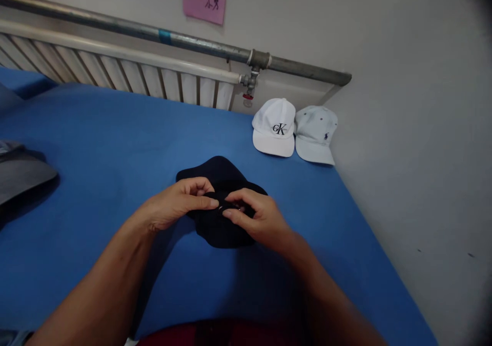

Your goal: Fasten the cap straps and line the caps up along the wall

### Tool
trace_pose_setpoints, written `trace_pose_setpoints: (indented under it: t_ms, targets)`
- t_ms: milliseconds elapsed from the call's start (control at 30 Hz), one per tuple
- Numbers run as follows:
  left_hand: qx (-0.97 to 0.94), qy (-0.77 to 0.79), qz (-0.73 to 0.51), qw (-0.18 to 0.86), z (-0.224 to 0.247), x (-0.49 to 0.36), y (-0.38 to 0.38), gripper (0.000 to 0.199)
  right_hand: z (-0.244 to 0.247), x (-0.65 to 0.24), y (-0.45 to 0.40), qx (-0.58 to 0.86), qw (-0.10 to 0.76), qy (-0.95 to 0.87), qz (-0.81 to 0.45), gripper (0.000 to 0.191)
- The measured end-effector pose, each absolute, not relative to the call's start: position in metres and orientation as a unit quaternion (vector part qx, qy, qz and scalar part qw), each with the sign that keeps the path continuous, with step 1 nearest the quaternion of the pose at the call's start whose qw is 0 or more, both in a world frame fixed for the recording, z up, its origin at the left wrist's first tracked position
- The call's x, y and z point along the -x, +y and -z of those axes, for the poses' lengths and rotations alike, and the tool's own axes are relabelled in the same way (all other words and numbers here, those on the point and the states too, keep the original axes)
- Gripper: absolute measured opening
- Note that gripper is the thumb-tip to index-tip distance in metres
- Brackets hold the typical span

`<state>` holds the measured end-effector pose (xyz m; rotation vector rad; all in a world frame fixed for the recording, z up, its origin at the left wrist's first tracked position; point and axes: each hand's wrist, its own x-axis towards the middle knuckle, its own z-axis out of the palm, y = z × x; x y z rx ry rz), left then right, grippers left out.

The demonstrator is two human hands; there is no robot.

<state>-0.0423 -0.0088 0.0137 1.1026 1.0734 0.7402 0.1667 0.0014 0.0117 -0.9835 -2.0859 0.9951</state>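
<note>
A black cap rests on the blue surface in front of me, its brim pointing away. My left hand pinches the near part of the cap, thumb against its edge. From the other side my right hand grips the same part, with thumb and fingers close to the left thumb. A small shiny bit, perhaps a strap buckle, shows between the thumbs; it is too small to make out. The fingers hide part of the cap.
Two pale caps stand at the back right: a white cap with black letters and a light cap with a small dark logo. A grey cap lies at the left edge. A radiator, a metal pipe and a wall border the blue surface.
</note>
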Motion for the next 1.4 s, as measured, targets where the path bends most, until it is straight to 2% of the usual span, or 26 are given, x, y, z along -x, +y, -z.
trace_pose_setpoints:
  t_ms: [267, 467, 667, 800, 967, 1200, 1300, 1400]
  targets:
    - [-0.531, 0.504, -0.351, 0.584, -0.020, 0.044, -0.011, 0.025, -0.009, -0.165, 0.001, 0.380, 0.325, -0.815, -0.293, 0.005]
    - [-0.676, 0.522, -0.296, 0.428, -0.026, 0.043, -0.017, 0.018, -0.014, -0.166, 0.000, 0.392, 0.327, -0.810, -0.290, 0.006]
    - [-0.669, 0.522, -0.241, 0.470, -0.025, 0.043, -0.019, 0.021, -0.023, -0.173, -0.001, 0.398, 0.302, -0.804, -0.322, 0.004]
    - [-0.691, 0.513, -0.206, 0.466, -0.027, 0.046, -0.019, 0.021, -0.032, -0.181, -0.002, 0.400, 0.233, -0.801, -0.380, 0.013]
    - [-0.710, 0.450, -0.197, 0.505, -0.032, 0.048, -0.019, 0.024, -0.044, -0.193, -0.006, 0.403, 0.174, -0.780, -0.445, 0.011]
    - [-0.696, 0.406, -0.210, 0.554, -0.033, 0.048, -0.020, 0.026, -0.046, -0.204, 0.002, 0.385, 0.199, -0.614, -0.660, 0.012]
    - [-0.702, 0.428, -0.197, 0.534, -0.032, 0.047, -0.020, 0.028, -0.043, -0.205, 0.004, 0.379, 0.206, -0.593, -0.680, 0.012]
    - [-0.724, 0.455, -0.228, 0.467, -0.034, 0.041, -0.023, 0.025, -0.043, -0.201, 0.001, 0.381, 0.220, -0.608, -0.661, 0.011]
